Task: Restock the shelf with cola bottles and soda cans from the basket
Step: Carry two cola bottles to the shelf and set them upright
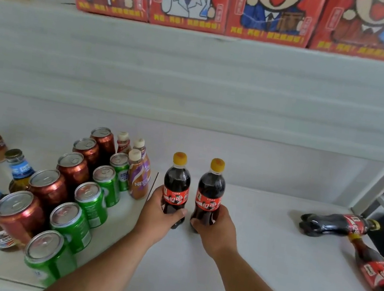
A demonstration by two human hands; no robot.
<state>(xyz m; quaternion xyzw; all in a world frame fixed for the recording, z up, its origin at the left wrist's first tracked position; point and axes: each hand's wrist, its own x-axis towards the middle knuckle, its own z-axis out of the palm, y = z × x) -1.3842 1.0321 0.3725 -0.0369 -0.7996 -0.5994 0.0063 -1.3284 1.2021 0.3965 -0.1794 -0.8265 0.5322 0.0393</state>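
2 upright cola bottles stand on the shelf point(260, 231), the left hand point(158, 215) gripping one point(176, 188), the right hand point(216, 228) the other point(210, 194); 2 more point(339, 225) lie toppled; red point(49, 187) and green cans point(91, 201) are lined up; the basket is unseen.

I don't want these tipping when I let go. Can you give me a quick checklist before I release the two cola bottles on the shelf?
1. Left hand grips the left cola bottle low on its body: ok.
2. Right hand grips the right cola bottle the same way: ok.
3. Both bottles upright, yellow caps up: ok.
4. Bases flat on the shelf: cannot tell, fingers hide them.
5. Clear of the purple bottle and green cans to the left: ok, a gap shows.
6. All stock standing: not ok, two lying cola bottles remain on the right.
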